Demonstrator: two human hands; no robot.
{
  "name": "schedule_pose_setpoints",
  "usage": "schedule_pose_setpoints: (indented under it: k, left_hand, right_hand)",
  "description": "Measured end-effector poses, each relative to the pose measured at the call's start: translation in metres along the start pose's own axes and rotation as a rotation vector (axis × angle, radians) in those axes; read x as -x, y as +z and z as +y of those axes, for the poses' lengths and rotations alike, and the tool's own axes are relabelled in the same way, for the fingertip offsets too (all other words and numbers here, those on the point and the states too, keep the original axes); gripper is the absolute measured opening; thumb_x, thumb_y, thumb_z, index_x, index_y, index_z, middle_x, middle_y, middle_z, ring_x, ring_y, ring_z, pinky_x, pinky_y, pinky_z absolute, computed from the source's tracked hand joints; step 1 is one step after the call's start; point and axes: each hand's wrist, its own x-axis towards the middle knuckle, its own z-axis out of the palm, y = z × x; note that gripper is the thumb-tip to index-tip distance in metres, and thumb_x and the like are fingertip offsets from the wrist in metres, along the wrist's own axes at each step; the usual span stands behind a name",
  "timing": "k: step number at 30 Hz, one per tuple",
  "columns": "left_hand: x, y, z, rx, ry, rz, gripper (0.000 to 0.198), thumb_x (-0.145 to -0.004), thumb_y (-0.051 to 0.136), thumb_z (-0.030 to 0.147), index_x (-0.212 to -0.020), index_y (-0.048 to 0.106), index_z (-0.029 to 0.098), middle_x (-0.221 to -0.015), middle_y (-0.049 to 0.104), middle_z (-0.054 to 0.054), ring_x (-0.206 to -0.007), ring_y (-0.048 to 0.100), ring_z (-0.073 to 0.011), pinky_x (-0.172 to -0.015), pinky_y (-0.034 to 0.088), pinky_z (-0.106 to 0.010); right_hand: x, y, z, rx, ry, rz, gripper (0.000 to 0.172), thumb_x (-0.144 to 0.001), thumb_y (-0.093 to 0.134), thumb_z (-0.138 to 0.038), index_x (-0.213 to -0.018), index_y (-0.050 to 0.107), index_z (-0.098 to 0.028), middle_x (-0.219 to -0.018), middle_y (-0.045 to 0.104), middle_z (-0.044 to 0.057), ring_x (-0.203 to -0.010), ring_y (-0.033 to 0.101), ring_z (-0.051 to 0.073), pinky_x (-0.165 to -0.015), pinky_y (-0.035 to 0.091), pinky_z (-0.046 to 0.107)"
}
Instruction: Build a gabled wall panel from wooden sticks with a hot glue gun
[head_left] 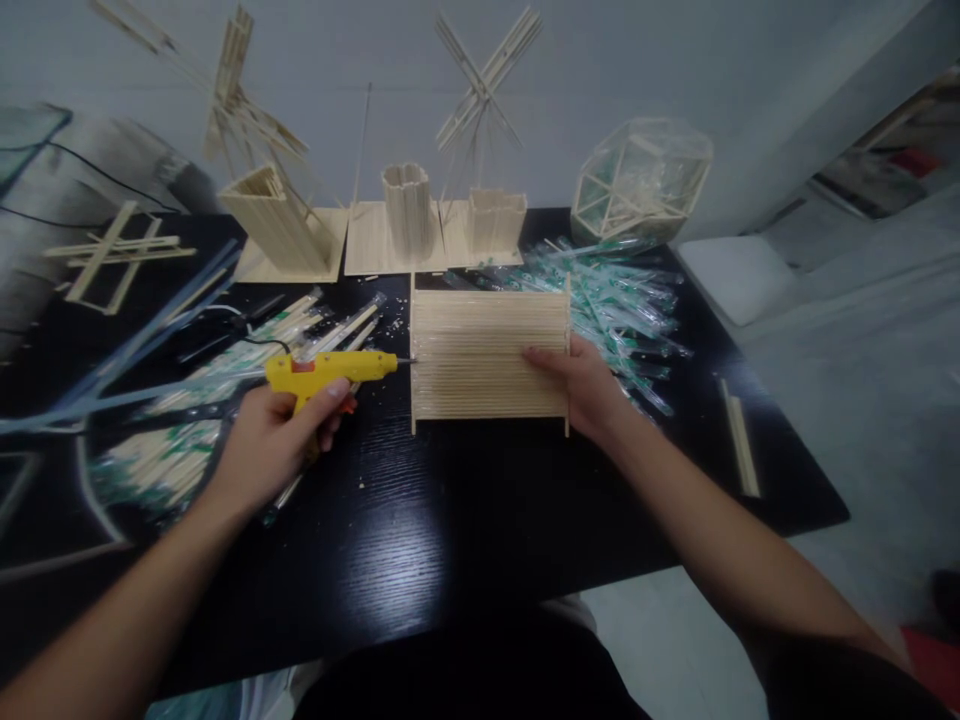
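My left hand (289, 430) is wrapped round the handle of a yellow hot glue gun (330, 370). Its metal nozzle points right and meets, or nearly meets, the left edge of a panel of wooden sticks (480, 385). Many thin sticks lie side by side in this panel, with one upright stick along each short end. On the panel's right edge, my right hand (581, 385) grips it, thumb on the front face and fingers hidden behind. The panel is held up above the black table (480, 510), tilted toward me.
Behind stand stick-built towers (409, 215) on wooden bases and crossed-stick windmill blades (480, 85). Wrapped chopsticks (615, 310) are heaped at right, more packets (180, 450) at left. A polyhedron frame (641, 180) sits at the back right, loose sticks (741, 440) near the right edge.
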Motion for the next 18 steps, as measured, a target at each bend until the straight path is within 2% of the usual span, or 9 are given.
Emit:
schedule_pose_setpoints:
  k: [5, 11, 15, 18]
  left_hand:
    - [-0.001, -0.002, -0.005, 0.101, -0.06, -0.062, 0.051, -0.094, 0.063, 0.055, -0.059, 0.062, 0.018, -0.049, 0.058, -0.001, -0.043, 0.051, -0.0115, -0.044, 0.038, -0.023]
    - [-0.004, -0.006, -0.017, 0.187, -0.062, -0.094, 0.057, -0.097, 0.059, 0.06, -0.06, 0.062, 0.018, -0.05, 0.058, -0.002, -0.044, 0.052, -0.0125, -0.046, 0.04, -0.024]
    - [-0.003, -0.007, -0.01, 0.174, -0.066, -0.089, 0.056, -0.098, 0.058, 0.057, -0.059, 0.063, 0.017, -0.05, 0.059, -0.002, -0.045, 0.052, -0.0124, -0.048, 0.041, -0.024]
    - [-0.003, -0.006, -0.003, 0.145, -0.05, -0.109, 0.057, -0.097, 0.059, 0.055, -0.054, 0.061, 0.018, -0.047, 0.058, -0.003, -0.045, 0.051, -0.012, -0.049, 0.041, -0.024]
  right_hand:
    - [0.003, 0.003, -0.002, -0.01, 0.095, -0.079, 0.032, -0.068, 0.09, -0.038, -0.093, 0.077, -0.024, -0.098, 0.082, 0.005, -0.098, 0.076, 0.031, -0.098, 0.058, 0.051]
    - [0.004, 0.004, -0.004, -0.048, 0.165, -0.105, 0.036, -0.063, 0.093, -0.035, -0.093, 0.078, -0.022, -0.095, 0.083, 0.005, -0.091, 0.078, 0.029, -0.091, 0.061, 0.045]
    - [0.005, 0.005, -0.003, -0.057, 0.182, -0.128, 0.034, -0.063, 0.093, -0.034, -0.091, 0.078, -0.022, -0.093, 0.083, 0.004, -0.083, 0.077, 0.026, -0.086, 0.062, 0.043]
    - [0.004, 0.005, -0.003, -0.06, 0.169, -0.114, 0.035, -0.063, 0.093, -0.035, -0.091, 0.078, -0.022, -0.094, 0.083, 0.005, -0.087, 0.078, 0.028, -0.089, 0.061, 0.044]
